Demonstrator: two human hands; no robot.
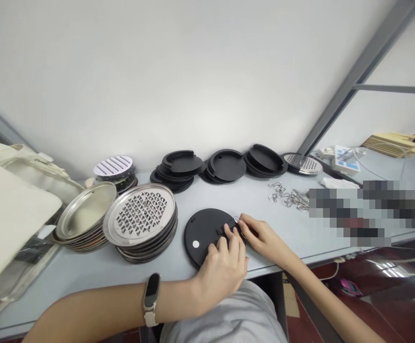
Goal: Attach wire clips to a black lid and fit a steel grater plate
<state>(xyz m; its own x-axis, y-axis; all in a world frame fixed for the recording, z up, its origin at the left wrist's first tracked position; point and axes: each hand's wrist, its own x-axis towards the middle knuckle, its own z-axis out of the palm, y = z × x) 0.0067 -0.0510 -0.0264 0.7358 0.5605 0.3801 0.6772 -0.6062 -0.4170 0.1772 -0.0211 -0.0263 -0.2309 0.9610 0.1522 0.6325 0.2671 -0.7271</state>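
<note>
A black round plastic plate with a white dot and small slots lies on the table in front of me. My left hand rests over its near right part, fingers bent and pressed against it; the thumb is hidden. At the plate's right edge, my right hand pinches a small metal ring, which is partly covered by the fingers. To the right, beyond that hand, lies a loose heap of metal rings and hooks. Left of the plate stands a stack of round metal graters.
Metal dishes are piled at the left, beside a cream bag. Black round plates lie in stacks along the wall, with a grater disc at their right end. Wooden pieces sit far right.
</note>
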